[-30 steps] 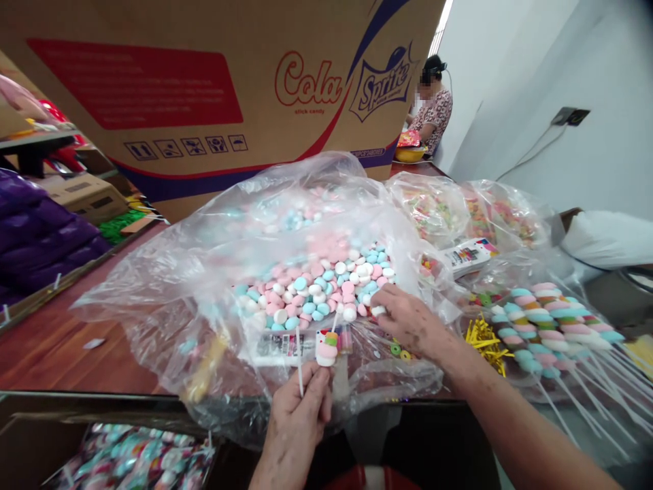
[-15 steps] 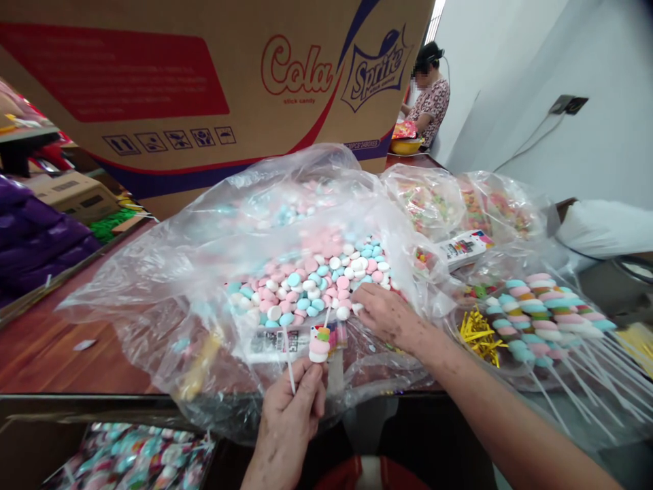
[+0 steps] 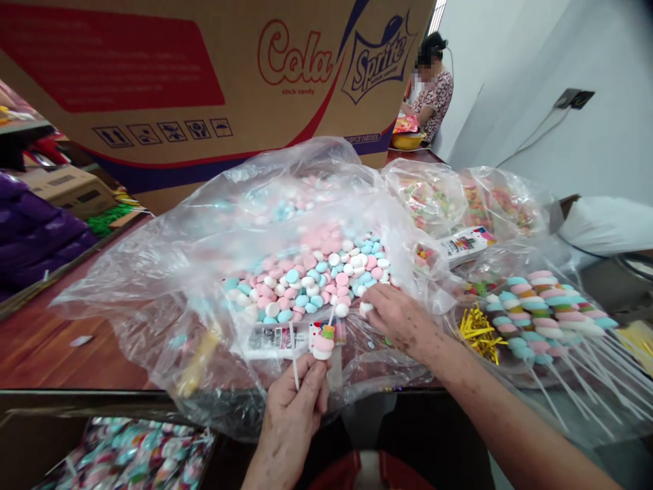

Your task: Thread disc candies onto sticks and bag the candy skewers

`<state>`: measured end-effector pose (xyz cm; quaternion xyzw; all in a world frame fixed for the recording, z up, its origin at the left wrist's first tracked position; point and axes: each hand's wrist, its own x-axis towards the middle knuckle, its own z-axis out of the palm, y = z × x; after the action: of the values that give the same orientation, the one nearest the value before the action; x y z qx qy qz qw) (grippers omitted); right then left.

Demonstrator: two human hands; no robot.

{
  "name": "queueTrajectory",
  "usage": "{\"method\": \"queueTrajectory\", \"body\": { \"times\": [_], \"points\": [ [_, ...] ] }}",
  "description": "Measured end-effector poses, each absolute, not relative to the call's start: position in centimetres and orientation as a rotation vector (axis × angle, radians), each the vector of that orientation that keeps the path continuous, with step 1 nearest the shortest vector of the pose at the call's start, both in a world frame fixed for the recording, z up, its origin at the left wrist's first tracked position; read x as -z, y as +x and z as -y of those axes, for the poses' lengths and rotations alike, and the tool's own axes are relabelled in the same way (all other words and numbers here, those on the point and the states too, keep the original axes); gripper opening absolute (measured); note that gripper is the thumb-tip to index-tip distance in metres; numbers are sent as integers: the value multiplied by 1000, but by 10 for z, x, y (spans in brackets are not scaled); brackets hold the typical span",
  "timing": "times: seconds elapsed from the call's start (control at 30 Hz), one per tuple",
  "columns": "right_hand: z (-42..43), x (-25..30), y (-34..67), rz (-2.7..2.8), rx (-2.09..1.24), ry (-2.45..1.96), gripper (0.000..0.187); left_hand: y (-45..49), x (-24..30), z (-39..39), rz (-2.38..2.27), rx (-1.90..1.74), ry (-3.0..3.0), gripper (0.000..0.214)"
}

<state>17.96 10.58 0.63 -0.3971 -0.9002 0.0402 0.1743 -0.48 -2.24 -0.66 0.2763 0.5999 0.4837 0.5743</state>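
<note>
Your left hand (image 3: 296, 401) pinches a thin white stick threaded with pink, white, green and orange candies (image 3: 322, 346); your right hand (image 3: 392, 314) pinches a round white candy (image 3: 366, 309).
Left of your left hand, the red-brown wooden table (image 3: 115, 357) leaves room; its front edge passes beneath that hand, where a crumpled clear plastic bag (image 3: 232, 401) hangs over. Your left thumb and fingers are closed. Just beyond lies a pile of pink, blue and white round candies (image 3: 311, 280). A small gap parts the threaded stick from your curled right fingertips; shiny gold ties (image 3: 479, 335) bound the right forearm's right side. Since half a second ago, those fingertips have shifted slightly right.
</note>
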Motion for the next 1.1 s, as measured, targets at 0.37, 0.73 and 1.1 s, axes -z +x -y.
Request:
{"method": "queueTrajectory", "body": {
  "times": [0.37,0.73,1.1],
  "points": [
    [-112,9,176,2744,62,-965,14,-8,14,26,-1389,-1084,803,34],
    [-106,6,172,2594,-344,-1007,16,-8,11,26,-1422,-1007,870,34],
    [-105,-4,177,1226,-1545,-1019,18,-2,-7,19,-1585,-851,1206,42]
  ]
}}
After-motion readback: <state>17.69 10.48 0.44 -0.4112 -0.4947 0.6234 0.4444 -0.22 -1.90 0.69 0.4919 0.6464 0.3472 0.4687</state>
